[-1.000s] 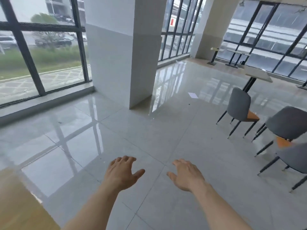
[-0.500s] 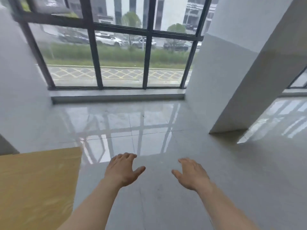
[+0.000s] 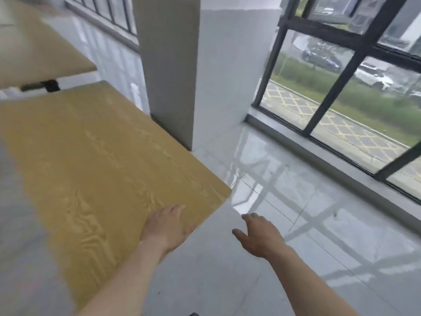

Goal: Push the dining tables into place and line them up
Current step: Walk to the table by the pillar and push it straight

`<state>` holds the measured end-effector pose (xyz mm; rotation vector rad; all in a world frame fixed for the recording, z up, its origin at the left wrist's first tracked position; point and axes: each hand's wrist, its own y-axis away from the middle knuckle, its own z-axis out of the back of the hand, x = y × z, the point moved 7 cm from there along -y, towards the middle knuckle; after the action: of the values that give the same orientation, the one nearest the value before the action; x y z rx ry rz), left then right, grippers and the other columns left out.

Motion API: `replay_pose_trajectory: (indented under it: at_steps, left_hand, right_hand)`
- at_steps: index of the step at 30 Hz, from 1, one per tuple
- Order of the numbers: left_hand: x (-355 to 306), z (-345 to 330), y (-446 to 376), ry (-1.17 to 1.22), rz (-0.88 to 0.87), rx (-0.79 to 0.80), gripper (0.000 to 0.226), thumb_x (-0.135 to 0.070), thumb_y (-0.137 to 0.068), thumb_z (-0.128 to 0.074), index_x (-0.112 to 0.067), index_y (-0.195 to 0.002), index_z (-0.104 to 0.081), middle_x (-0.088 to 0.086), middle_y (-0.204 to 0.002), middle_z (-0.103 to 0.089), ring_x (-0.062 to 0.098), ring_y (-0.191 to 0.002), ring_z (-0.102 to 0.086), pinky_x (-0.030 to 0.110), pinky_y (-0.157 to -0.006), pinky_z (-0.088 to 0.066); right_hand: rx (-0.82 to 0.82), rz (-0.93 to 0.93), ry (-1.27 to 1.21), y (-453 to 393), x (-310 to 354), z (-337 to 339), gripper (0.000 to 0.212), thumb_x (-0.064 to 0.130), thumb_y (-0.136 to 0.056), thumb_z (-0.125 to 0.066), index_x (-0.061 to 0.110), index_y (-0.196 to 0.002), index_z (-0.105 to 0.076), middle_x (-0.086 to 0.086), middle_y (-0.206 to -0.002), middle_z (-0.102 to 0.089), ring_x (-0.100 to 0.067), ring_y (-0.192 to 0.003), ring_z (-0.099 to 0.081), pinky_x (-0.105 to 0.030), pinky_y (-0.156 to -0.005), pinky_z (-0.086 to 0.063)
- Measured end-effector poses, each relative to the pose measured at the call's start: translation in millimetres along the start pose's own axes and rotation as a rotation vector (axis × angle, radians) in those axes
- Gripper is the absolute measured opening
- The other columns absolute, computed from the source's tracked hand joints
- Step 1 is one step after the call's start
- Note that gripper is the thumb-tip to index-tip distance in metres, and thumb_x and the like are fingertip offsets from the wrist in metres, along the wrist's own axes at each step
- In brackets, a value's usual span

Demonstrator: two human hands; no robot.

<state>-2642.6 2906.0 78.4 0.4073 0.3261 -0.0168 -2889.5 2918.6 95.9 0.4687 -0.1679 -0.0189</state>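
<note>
A wood-grain bench (image 3: 95, 160) fills the left half of the view, its far right edge lying just beside a white pillar (image 3: 200, 65) and its rounded near corner jutting over the glossy tiled floor (image 3: 296, 224). The left hand (image 3: 167, 226) lies palm-down over the bench's near right edge, close to that corner, its fingers (image 3: 175, 209) spread flat on the top and not curled around anything. The right hand (image 3: 259, 236) hangs open over the floor just beside the bench's corner, touching nothing, fingers loosely extended and thumb pointing toward the bench. A second bench (image 3: 34, 49) with a paler top stands beyond the first, near the upper left, with a narrow gap between them. Black-framed windows (image 3: 341, 92) run along the right. No readable writing or label shows anywhere.
</note>
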Motion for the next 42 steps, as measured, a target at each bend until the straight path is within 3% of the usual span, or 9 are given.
replay_pose_trajectory:
  at_steps: [6,9,13,16,19,25,31,42]
  left_hand:
    - [110,-35,-5,0.182,0.335,-0.029,0.079,-0.073,-0.094,-0.039,-0.033,-0.161,-0.023,-0.006,-0.166,-0.027,0.024,-0.152,-0.027,0.042,-0.122,-0.024]
    - [134,-55,5,0.224,0.441,-0.06,0.08,-0.075,-0.094,-0.037,-0.033,-0.161,-0.022,-0.006,-0.165,-0.028,0.022,-0.153,-0.025,0.043,-0.123,-0.022]
    - [148,-88,17,0.264,0.546,-0.18,0.082,-0.078,-0.093,-0.032,-0.033,-0.16,-0.023,-0.009,-0.164,-0.028,0.02,-0.153,-0.021,0.041,-0.125,-0.016]
    - [155,-114,17,0.238,0.581,-0.325,0.079,-0.075,-0.095,-0.032,-0.031,-0.16,-0.024,-0.009,-0.167,-0.022,0.017,-0.156,-0.012,0.042,-0.128,-0.009]
    - [161,-138,10,0.159,0.596,-0.458,0.078,-0.073,-0.097,-0.028,-0.027,-0.16,-0.026,-0.005,-0.169,-0.02,0.018,-0.157,-0.006,0.044,-0.129,-0.004]
    - [166,-170,2,0.119,0.634,-0.609,0.075,-0.068,-0.099,-0.031,-0.023,-0.158,-0.033,-0.002,-0.168,-0.025,0.019,-0.158,-0.01,0.046,-0.128,-0.01]
    - [168,-166,1,0.105,0.638,-0.627,0.073,-0.067,-0.097,-0.034,-0.023,-0.155,-0.038,-0.003,-0.166,-0.032,0.019,-0.157,-0.016,0.048,-0.126,-0.018]
    - [187,-154,-8,0.085,0.632,-0.65,0.072,-0.067,-0.096,-0.037,-0.024,-0.154,-0.04,-0.004,-0.164,-0.034,0.018,-0.156,-0.018,0.046,-0.127,-0.016]
  right_hand:
    - [0.133,0.298,0.167,-89,96,-38,0.064,0.056,-0.101,-0.045,0.02,-0.154,-0.037,0.0,-0.151,-0.048,-0.026,-0.137,-0.047,-0.038,-0.108,-0.042]
    - [0.153,0.395,0.204,-112,127,-55,0.063,0.056,-0.102,-0.045,0.022,-0.153,-0.037,0.001,-0.151,-0.047,-0.025,-0.136,-0.048,-0.038,-0.104,-0.043]
    - [0.001,0.56,0.243,-136,151,-86,0.059,0.055,-0.101,-0.043,0.02,-0.149,-0.043,0.0,-0.156,-0.042,-0.023,-0.144,-0.04,-0.038,-0.116,-0.032]
    - [-0.12,0.66,0.187,-154,156,-117,0.06,0.055,-0.101,-0.039,0.016,-0.146,-0.046,-0.009,-0.16,-0.041,-0.027,-0.152,-0.031,-0.044,-0.124,-0.026]
    - [-0.222,0.742,0.158,-172,155,-148,0.066,0.055,-0.103,-0.034,0.014,-0.155,-0.034,-0.011,-0.166,-0.028,-0.028,-0.156,-0.021,-0.047,-0.126,-0.021]
    - [-0.371,0.807,0.076,-186,145,-173,0.067,0.051,-0.101,-0.04,0.009,-0.154,-0.038,-0.009,-0.166,-0.03,-0.026,-0.157,-0.017,-0.047,-0.127,-0.016]
    - [-0.418,0.846,0.07,-186,146,-171,0.067,0.046,-0.098,-0.044,0.005,-0.151,-0.043,-0.013,-0.164,-0.034,-0.03,-0.156,-0.022,-0.05,-0.125,-0.019]
    - [-0.452,0.831,0.106,-198,167,-169,0.069,0.047,-0.097,-0.045,0.006,-0.152,-0.042,-0.013,-0.164,-0.033,-0.029,-0.156,-0.021,-0.051,-0.124,-0.021]
